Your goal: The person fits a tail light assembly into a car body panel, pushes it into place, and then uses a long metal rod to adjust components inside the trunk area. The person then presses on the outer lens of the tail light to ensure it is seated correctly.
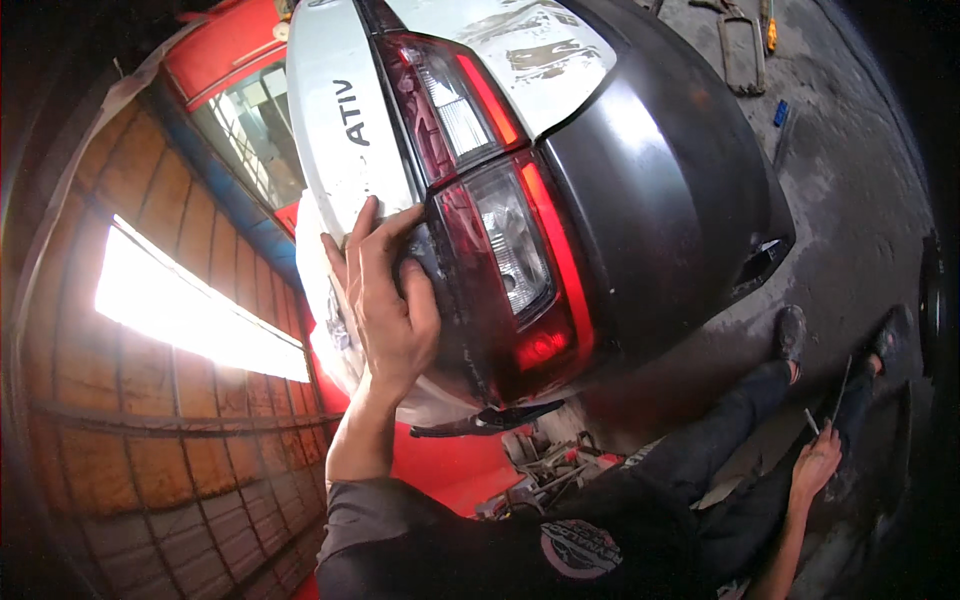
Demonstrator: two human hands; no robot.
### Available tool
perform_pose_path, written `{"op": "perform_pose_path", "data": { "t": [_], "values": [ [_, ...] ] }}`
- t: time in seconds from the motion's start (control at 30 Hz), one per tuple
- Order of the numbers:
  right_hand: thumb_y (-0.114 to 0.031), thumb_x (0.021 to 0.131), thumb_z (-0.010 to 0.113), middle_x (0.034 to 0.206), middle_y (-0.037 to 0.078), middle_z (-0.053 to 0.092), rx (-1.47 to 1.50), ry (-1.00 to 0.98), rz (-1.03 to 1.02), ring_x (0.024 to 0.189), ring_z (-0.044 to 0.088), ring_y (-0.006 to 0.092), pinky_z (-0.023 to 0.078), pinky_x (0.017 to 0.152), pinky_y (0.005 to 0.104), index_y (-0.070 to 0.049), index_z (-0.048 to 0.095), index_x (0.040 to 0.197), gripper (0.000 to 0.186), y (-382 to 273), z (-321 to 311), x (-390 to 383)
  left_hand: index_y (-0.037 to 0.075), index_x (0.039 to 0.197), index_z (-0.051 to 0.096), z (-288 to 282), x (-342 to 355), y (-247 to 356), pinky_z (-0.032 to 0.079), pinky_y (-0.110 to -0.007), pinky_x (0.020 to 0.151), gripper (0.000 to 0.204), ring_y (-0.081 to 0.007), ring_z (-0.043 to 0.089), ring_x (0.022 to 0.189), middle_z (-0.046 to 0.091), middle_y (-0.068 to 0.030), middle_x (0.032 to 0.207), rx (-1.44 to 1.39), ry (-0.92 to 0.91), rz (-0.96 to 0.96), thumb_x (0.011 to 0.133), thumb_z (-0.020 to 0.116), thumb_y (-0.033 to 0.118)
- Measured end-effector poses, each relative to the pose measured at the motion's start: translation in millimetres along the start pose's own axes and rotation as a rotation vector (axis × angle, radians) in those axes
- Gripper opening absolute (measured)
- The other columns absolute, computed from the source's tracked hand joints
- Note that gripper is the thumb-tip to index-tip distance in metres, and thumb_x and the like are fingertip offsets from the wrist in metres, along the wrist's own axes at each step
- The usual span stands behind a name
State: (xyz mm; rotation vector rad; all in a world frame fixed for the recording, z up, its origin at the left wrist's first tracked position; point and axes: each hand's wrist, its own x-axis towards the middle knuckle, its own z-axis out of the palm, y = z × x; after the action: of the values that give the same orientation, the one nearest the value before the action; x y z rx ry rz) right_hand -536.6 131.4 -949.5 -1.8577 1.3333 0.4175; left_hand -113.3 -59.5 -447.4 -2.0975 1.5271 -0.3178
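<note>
The rear of a car fills the upper middle, with a white trunk lid (350, 60), a red-and-clear tail light (515, 240) and a matte dark body panel (650, 180). My left hand (390, 300) rests on the lid's edge beside the tail light, fingers spread and bent, holding nothing that shows. Down at the lower right, well away from the car, my right hand (818, 462) is closed round a thin metal rod-like tool (843, 388). A short pale piece (811, 421) also sticks out by its fingers; its kind is unclear.
A metal frame-shaped tool (743, 55), an orange-handled tool (771, 34) and a small blue object (781, 113) lie on the grey floor at the upper right. Assorted parts (560, 468) sit below the car. Behind stands a red vehicle (235, 50), near a bright wall opening (190, 305).
</note>
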Motion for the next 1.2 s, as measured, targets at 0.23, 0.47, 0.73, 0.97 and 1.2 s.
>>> {"op": "perform_pose_path", "data": {
  "t": [0.23, 0.47, 0.73, 0.97, 1.2],
  "values": [
    [-0.003, 0.085, 0.059, 0.125, 0.024, 0.058, 0.028, -0.013, 0.004, 0.114, 0.055, 0.0405, 0.043, 0.095, 0.0493, -0.001, 0.053, 0.134, 0.049, -1.3, -1.9, 0.2, 0.003, 0.122, 0.058, 1.8, -2.5, -7.7, 0.003, -0.063, 0.118, 0.045, -0.0339, 0.048, 0.134, 0.067, -0.0139, 0.119, -0.018, -0.033, 0.042, 0.08, 0.048, -0.005],
    [-0.001, 0.087, 0.058, 0.121, 0.022, 0.06, 0.021, 0.082, -0.032, 0.111, 0.057, 0.0388, 0.044, 0.093, 0.0465, 0.002, 0.054, 0.132, 0.046, 2.7, 6.6, -2.2, 0.003, 0.124, 0.06, 4.3, -2.0, -3.3, 0.009, -0.063, 0.117, 0.044, -0.0354, 0.049, 0.133, 0.064, -0.016, 0.125, 0.014, -0.006, 0.072, 0.081, 0.054, 0.0],
    [-0.002, 0.088, 0.058, 0.119, 0.022, 0.061, 0.036, 0.035, -0.019, 0.109, 0.057, 0.0388, 0.045, 0.091, 0.0465, 0.002, 0.055, 0.131, 0.044, -6.8, -13.2, 2.1, 0.004, 0.131, 0.058, 3.7, 1.3, 4.2, 0.008, -0.059, 0.12, 0.045, -0.0362, 0.048, 0.135, 0.061, -0.0184, 0.132, 0.075, -0.045, 0.081, 0.086, 0.058, 0.008],
    [-0.005, 0.089, 0.056, 0.113, 0.02, 0.06, 0.027, 0.028, -0.047, 0.104, 0.058, 0.0374, 0.046, 0.086, 0.046, 0.001, 0.056, 0.13, 0.041, -5.3, -34.2, 12.0, 0.003, 0.128, 0.061, -3.1, 4.4, 2.3, 0.007, -0.062, 0.118, 0.047, -0.037, 0.049, 0.134, 0.063, -0.0166, 0.131, 0.088, -0.126, 0.099, 0.081, 0.06, 0.007],
    [-0.006, 0.089, 0.055, 0.115, 0.022, 0.061, -0.058, 0.115, -0.162, 0.108, 0.057, 0.0403, 0.046, 0.087, 0.049, 0.002, 0.055, 0.131, 0.042, 26.1, -31.6, 37.2, 0.0, 0.111, 0.071, -7.8, 9.8, -2.0, 0.006, -0.062, 0.118, 0.034, -0.0383, 0.054, 0.129, 0.069, -0.0159, 0.12, 0.018, -0.157, 0.105, 0.08, 0.061, 0.01]
  ]
}}
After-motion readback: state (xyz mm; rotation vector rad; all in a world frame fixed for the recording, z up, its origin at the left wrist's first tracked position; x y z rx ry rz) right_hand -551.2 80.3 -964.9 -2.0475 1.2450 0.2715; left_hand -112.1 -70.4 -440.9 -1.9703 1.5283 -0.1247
